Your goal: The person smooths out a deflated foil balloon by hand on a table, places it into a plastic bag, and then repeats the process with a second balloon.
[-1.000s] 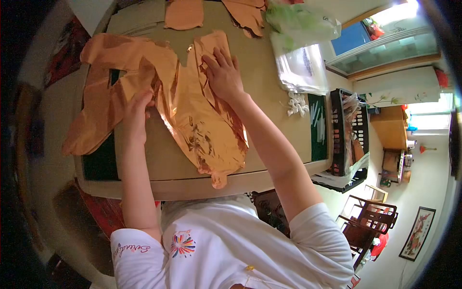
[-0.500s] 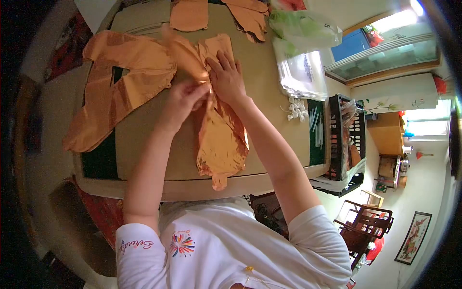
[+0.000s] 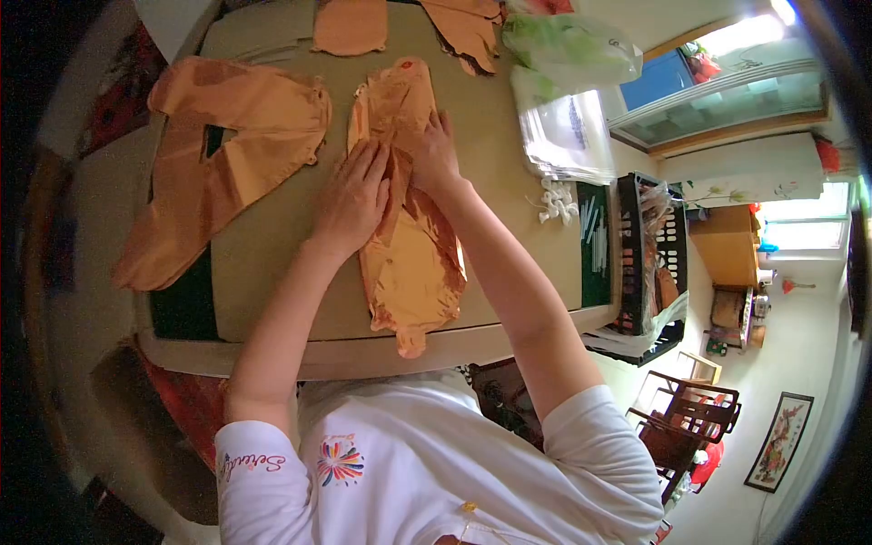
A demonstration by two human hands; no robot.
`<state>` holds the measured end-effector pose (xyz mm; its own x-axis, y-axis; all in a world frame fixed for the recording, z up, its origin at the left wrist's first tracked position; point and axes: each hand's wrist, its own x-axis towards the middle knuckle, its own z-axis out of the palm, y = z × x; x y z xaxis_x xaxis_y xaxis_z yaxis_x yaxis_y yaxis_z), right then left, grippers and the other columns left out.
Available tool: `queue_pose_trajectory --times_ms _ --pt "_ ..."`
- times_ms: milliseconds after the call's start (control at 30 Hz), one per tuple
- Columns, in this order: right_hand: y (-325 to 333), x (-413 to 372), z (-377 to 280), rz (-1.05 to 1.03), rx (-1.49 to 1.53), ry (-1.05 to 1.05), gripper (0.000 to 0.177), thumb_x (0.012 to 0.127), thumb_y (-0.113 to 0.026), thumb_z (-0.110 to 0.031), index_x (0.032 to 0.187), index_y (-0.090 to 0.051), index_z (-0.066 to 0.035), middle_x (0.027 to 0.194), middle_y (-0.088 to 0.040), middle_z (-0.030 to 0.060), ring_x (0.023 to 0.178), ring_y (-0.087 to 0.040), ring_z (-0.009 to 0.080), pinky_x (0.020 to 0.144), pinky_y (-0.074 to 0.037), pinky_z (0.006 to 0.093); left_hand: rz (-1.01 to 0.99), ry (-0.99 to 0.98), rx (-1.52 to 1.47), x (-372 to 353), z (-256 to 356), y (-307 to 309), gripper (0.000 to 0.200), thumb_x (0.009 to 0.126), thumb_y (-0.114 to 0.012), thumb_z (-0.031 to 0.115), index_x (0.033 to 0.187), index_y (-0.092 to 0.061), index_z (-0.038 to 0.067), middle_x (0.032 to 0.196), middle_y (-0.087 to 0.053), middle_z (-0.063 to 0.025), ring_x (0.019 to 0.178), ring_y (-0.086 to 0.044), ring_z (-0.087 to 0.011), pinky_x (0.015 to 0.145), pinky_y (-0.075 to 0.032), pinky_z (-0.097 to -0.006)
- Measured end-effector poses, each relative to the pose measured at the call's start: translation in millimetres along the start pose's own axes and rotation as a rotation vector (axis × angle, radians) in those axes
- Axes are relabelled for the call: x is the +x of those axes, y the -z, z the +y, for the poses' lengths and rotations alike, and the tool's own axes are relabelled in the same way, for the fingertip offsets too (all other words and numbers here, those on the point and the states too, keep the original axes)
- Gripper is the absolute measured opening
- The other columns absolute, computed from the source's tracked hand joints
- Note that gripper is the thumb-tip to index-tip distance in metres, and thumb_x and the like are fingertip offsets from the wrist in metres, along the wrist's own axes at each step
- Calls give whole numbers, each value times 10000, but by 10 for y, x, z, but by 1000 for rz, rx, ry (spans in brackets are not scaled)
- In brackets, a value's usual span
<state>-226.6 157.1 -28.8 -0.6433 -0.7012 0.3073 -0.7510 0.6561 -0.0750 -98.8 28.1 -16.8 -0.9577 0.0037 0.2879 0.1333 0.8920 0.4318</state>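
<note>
A folded copper-coloured foil piece (image 3: 413,272) lies lengthwise on the brown board, its small tab over the table's near edge. My left hand (image 3: 354,195) rests flat on the left side of its middle, fingers stretched out. On the right side, my right hand (image 3: 434,159) presses on the foil with its fingers extended; part of that hand's thumb side is hard to make out. To the left lies a larger copper foil shape (image 3: 232,136) with a small opening in it.
More copper foil pieces (image 3: 351,27) lie at the far edge. On the right are clear plastic bags (image 3: 568,136), white curled items (image 3: 556,202), thin white sticks (image 3: 595,236) and a black crate (image 3: 629,263) beside the table.
The raised, blurred foil part now lies folded down along the piece. My left hand has gone from a pinch to lying flat on the foil. My right hand stays on its right side.
</note>
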Motion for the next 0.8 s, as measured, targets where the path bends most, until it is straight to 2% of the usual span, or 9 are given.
queue_pose_trajectory --times_ms 33,133,333,433,533,633,800 --pt "28 4 -8 -6 23 8 651 745 -652 -338 1325 -475 -98 1343 -466 176 1308 -345 385 1086 -229 538 9 4 -9 2 15 6 486 981 -416 238 1396 -362 -8 1427 -373 -208 1361 -306 -347 1133 -248 -460" --pt "114 10 -54 -108 -30 -23 600 858 -534 -371 1408 -419 -162 1426 -433 145 1358 -300 372 1103 -182 507 152 26 259 34 -27 -42 504 980 -426 266 1398 -356 -6 1415 -373 -221 1355 -306 -364 1128 -252 -468" --pt "5 16 10 90 267 2 529 916 -429 -395 1399 -414 -177 1442 -425 91 1366 -321 292 1122 -150 491 -9 6 83 70 25 -82 505 975 -430 277 1391 -367 -4 1422 -377 -228 1364 -310 -343 1130 -237 -477" --pt "30 2 -28 73 235 -28 515 930 -400 -389 1398 -410 -174 1445 -422 75 1372 -315 270 1132 -137 480 10 -11 117 61 22 -102 508 978 -418 283 1396 -363 -2 1425 -381 -229 1368 -311 -337 1136 -221 -478" --pt "57 28 -45 64 249 -27 507 937 -389 -372 1400 -404 -168 1450 -416 70 1374 -308 278 1137 -127 478 -28 3 165 80 32 -113 516 976 -414 278 1398 -355 -13 1442 -358 -225 1378 -293 -334 1138 -213 -479" --pt "76 51 -67 11 202 -61 502 939 -389 -371 1394 -412 -159 1444 -420 80 1375 -303 283 1141 -124 471 -4 36 146 96 61 -160 523 968 -424 263 1395 -349 -29 1457 -332 -224 1393 -262 -327 1137 -210 -486" --pt "117 52 -88 -13 296 -107 493 948 -377 -369 1379 -430 -136 1426 -437 107 1364 -307 306 1145 -137 434 40 38 135 108 69 -224 538 961 -433 264 1396 -336 -38 1467 -304 -230 1405 -223 -345 1140 -188 -505"
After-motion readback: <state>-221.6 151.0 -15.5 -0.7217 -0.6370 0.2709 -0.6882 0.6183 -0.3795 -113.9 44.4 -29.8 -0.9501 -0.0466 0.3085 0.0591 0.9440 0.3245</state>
